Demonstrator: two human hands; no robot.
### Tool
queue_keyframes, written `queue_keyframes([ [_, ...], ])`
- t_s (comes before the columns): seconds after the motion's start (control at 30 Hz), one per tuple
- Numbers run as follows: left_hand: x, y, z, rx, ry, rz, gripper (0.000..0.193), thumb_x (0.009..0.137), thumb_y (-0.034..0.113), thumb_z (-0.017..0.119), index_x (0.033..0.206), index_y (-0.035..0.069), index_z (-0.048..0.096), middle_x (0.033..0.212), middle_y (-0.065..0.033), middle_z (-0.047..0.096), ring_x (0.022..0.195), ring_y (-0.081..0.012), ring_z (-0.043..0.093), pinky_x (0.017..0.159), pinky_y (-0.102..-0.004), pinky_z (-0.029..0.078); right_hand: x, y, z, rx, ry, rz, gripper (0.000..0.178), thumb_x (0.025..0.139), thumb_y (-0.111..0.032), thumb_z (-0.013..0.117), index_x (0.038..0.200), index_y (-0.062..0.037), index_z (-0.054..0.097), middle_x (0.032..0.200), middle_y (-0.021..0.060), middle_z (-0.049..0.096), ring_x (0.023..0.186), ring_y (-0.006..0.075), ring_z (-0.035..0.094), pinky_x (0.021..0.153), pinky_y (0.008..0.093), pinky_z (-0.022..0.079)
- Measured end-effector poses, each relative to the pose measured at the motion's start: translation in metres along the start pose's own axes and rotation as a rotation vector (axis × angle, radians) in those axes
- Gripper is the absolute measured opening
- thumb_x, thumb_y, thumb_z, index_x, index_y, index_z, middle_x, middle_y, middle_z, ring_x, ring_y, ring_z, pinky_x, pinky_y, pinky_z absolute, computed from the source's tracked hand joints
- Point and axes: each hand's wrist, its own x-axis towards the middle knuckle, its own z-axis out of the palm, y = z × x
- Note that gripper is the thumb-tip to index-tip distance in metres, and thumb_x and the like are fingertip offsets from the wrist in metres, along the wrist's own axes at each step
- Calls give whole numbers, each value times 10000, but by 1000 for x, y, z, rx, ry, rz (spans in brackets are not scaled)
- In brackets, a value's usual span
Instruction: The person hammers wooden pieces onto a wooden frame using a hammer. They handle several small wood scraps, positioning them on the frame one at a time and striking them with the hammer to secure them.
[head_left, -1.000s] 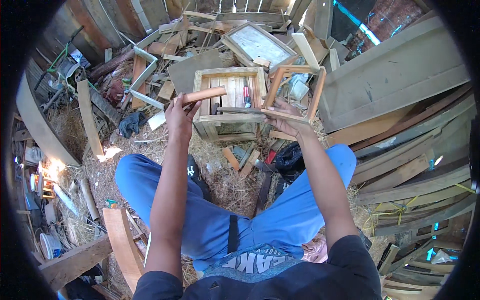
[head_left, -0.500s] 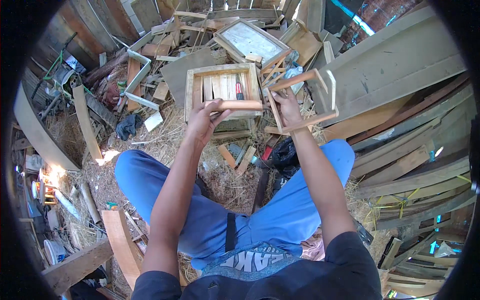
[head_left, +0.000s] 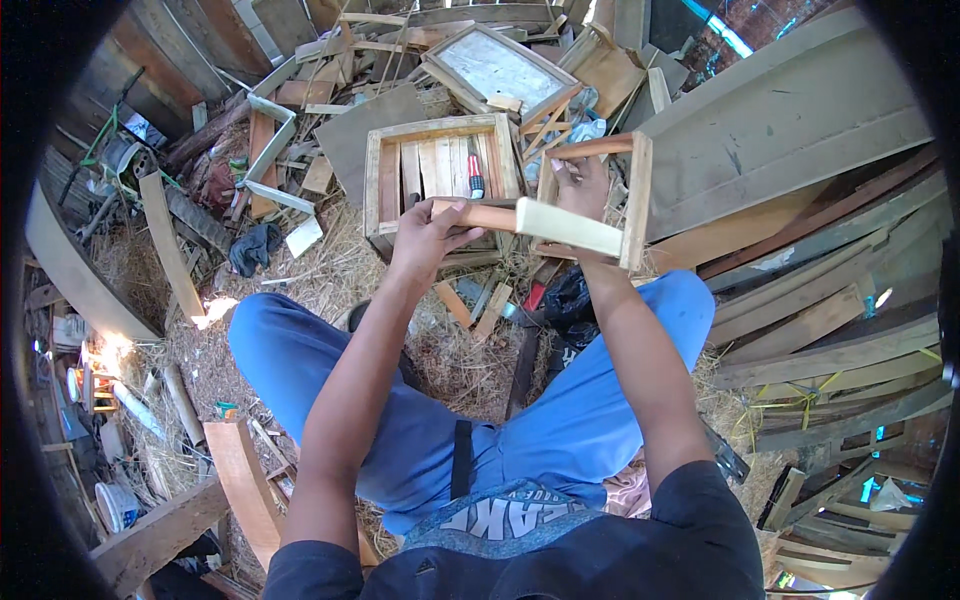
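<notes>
My left hand (head_left: 425, 240) is closed around a short reddish-brown wooden strip (head_left: 485, 216), held level in front of me. A pale wooden strip (head_left: 570, 229) meets its far end; whether the two are joined I cannot tell. My right hand (head_left: 582, 192) grips a small rectangular wooden frame (head_left: 635, 200), its fingers partly hidden by the frame and the pale strip. Just beyond my hands stands an open wooden box (head_left: 376, 190) with a slatted bottom. A screwdriver (head_left: 476, 177) with a red and black handle lies inside it.
A framed panel (head_left: 500, 68) and scrap wood lie heaped behind the box. Large boards (head_left: 780, 120) lean on the right. A black plastic bag (head_left: 568, 300) and wood offcuts (head_left: 490, 312) lie between my knees on the straw. A curved plank (head_left: 245, 490) stands at lower left.
The wooden frame in my right hand has turned and moved slightly left. My left hand has shifted a little right with its strip, and the pale strip now shows broadside between my hands.
</notes>
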Motion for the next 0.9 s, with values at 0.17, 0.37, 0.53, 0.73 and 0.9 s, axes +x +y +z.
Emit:
queue_keyframes([
  [0.17,3,0,3,80,-8,2,245,969,157,677,1126,-19,612,1037,-97,691,935,-174,692,811,-315,596,8,18,-13,-203,44,-117,238,925,28,652,1157,45,601,1110,134,663,1020,193,642,896,322,514],
  [0.37,0,2,-9,276,19,-39,246,955,107,688,1110,-63,599,1049,-132,694,929,-208,713,773,-309,628,-7,0,12,-4,0,-20,207,959,-10,636,1157,41,605,1120,125,664,1012,165,633,892,317,509],
  [0.53,4,-3,-10,224,-33,19,236,928,125,732,1039,-47,613,972,-117,698,859,-172,717,697,-294,608,5,12,5,-201,-51,-186,199,945,11,643,1142,4,612,1099,76,661,989,135,620,866,294,502],
  [0.73,2,7,-10,567,-33,89,312,853,187,816,923,-40,614,801,-90,681,784,-140,691,638,-285,576,9,12,4,-229,-83,-272,221,925,59,638,1130,-19,613,1068,50,661,979,121,617,853,271,496],
  [0.9,0,12,-13,974,-49,279,443,756,312,885,844,-35,623,727,-98,647,721,-156,660,626,-350,522,4,-2,12,-181,-92,-332,221,922,68,629,1125,-18,618,1067,64,665,984,143,631,872,280,499],
])
